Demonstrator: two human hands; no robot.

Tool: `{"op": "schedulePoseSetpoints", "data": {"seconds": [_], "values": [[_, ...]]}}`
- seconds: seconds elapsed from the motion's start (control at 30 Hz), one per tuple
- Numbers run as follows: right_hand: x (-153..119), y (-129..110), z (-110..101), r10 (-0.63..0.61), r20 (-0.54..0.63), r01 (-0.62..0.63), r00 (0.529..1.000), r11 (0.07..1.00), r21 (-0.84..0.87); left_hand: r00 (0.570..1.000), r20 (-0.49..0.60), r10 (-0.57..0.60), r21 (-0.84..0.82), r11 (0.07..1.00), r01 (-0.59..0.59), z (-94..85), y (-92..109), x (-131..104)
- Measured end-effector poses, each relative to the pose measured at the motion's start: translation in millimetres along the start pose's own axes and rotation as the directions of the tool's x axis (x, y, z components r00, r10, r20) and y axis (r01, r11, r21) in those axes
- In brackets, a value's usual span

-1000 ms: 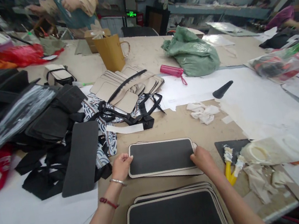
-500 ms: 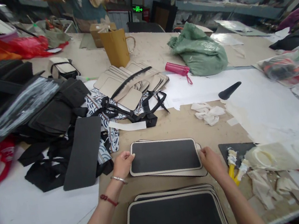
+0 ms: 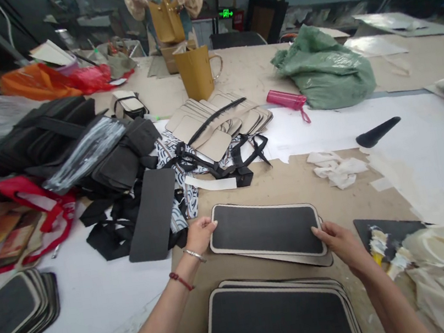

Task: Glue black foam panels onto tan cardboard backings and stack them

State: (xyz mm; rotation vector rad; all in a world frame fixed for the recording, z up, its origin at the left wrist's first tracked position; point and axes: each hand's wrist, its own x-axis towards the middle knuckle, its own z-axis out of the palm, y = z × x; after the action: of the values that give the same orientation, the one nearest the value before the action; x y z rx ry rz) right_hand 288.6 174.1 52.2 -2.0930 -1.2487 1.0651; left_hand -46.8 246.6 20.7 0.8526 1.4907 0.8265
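A black rounded panel with a beige border (image 3: pixel 265 229) is held at both short ends, over another beige-edged piece that shows beneath it. My left hand (image 3: pixel 200 235) pinches its left end, thumb on top. At the right end my right hand (image 3: pixel 339 241) grips the edge, thumb on the black face. Nearer to me lies a stack of larger black panels with beige borders (image 3: pixel 278 322). A plain black panel (image 3: pixel 152 216) rests left of my left hand, partly over black straps and patterned cloth.
Glue-covered brushes (image 3: pixel 378 246) and a pale crusted container (image 3: pixel 439 251) sit at the right. Crumpled tissue (image 3: pixel 337 169), beige pieces (image 3: pixel 199 122) and a mustard bag (image 3: pixel 195 73) lie farther back. More panels (image 3: pixel 14 314) are stacked left. Across the table a person handles another bag (image 3: pixel 167 21).
The view has swung left, showing the left stack and the person's hands with a bag. The held panel now tilts down at its right end, and my right thumb lies further onto its face.
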Motion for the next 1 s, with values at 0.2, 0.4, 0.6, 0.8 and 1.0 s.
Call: {"op": "schedulePoseSetpoints", "data": {"seconds": [0.2,0.4,0.6,0.8,1.0], "values": [[-27,-15,-11,0.071,0.107,-0.091,0.992,0.975,0.205,1.000,-0.001,0.031,-0.049,0.998,-0.031,-15.9,18,-22],[-78,-14,-17,0.003,0.091,-0.019,0.996,0.985,0.174,0.999,0.044,0.004,-0.090,0.996,0.000,-27.9,21,-69],[-133,5,-13,0.106,0.134,-0.126,0.985,0.980,0.155,0.994,0.084,-0.064,-0.048,0.997,0.068,-34.6,-2,-122],[-168,37,-4,0.178,0.187,-0.216,0.966,0.954,0.207,0.987,0.088,-0.136,0.026,0.991,0.134,-37.1,-34,-164],[-172,68,12,0.113,0.100,-0.122,0.989,0.988,0.091,0.989,0.057,-0.136,0.087,0.988,0.131,-36.5,-51,-175]]}}
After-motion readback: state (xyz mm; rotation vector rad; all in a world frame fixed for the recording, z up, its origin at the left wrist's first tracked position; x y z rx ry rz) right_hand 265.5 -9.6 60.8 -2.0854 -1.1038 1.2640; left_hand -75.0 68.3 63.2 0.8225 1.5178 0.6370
